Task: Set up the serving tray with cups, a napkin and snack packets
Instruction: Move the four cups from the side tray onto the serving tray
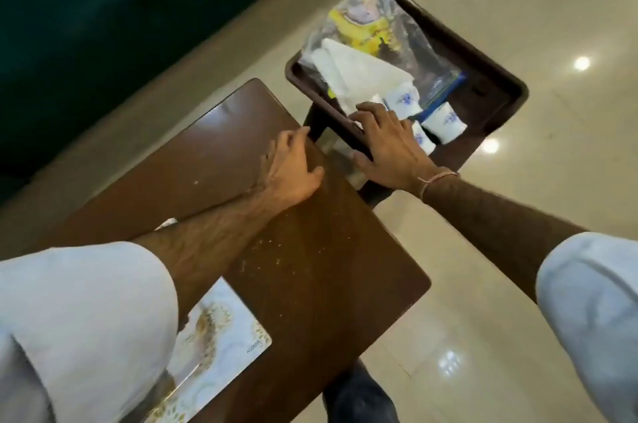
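A dark brown serving tray sits beyond the far edge of a brown wooden table. In it lie a white folded napkin, a clear plastic bag with yellow snack packets and three white paper cups with blue print, tipped on their sides. My right hand grips the tray's near rim, fingers inside the tray, thumb under the rim. My left hand rests on the table's far edge, fingertips just short of the tray's near corner, holding nothing.
A white placemat with gold pattern lies on the table's near left, partly under my left sleeve. A dark green sofa stands to the left. Glossy beige floor tiles surround the table. A dark shoe shows below.
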A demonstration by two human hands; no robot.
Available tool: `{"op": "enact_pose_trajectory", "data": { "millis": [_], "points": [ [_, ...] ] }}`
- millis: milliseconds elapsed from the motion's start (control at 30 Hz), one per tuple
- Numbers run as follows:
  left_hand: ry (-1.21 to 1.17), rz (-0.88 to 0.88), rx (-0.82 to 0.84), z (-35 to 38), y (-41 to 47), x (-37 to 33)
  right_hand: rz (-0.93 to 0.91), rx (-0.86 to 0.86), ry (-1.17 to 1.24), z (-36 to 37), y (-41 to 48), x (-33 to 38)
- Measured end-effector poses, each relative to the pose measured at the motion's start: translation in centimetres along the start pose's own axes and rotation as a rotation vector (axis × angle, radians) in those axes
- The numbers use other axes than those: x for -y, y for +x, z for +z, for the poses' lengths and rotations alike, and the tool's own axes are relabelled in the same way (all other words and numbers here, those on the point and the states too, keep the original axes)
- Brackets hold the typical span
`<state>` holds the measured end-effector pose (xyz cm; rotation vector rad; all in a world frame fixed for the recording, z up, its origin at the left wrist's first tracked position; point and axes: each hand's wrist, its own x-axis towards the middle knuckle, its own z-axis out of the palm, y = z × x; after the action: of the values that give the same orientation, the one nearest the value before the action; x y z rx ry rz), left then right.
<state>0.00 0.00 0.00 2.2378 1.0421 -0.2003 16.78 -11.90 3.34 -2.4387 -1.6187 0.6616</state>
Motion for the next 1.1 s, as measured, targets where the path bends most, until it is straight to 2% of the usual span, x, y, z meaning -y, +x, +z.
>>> {"op": "enact_pose_trajectory", "data": {
  "millis": [167,300,400,500,667,867,1100],
  "points": [
    [0.019,0.124,0.032,3.2,3.2,-8.1,0.132,-0.170,-0.005,-0.8,-1.3,-7.2],
    [0.106,0.199,-0.005,5.2,4.8,-12.5,0.347,-0.237,0.005,-1.2,-1.2,-12.2],
    [0.226,0.164,-0.030,6.7,5.5,-14.7,0.475,-0.161,0.087,-0.9,-1.0,-15.2],
    [0.276,0.125,-0.041,7.7,5.9,-15.6,0.491,-0.027,0.215,-0.1,-0.5,-16.9],
    [0.033,0.147,0.025,8.0,5.6,-15.7,0.485,-0.105,0.271,1.1,-0.4,-17.4],
    [-0.222,0.236,0.018,7.9,2.8,-15.1,0.539,-0.344,0.423,0.4,-3.8,-15.8],
    [-0.425,0.238,-0.063,6.1,-2.0,-11.0,0.380,-0.342,0.625,-1.3,-5.0,-9.7]
  ]
}}
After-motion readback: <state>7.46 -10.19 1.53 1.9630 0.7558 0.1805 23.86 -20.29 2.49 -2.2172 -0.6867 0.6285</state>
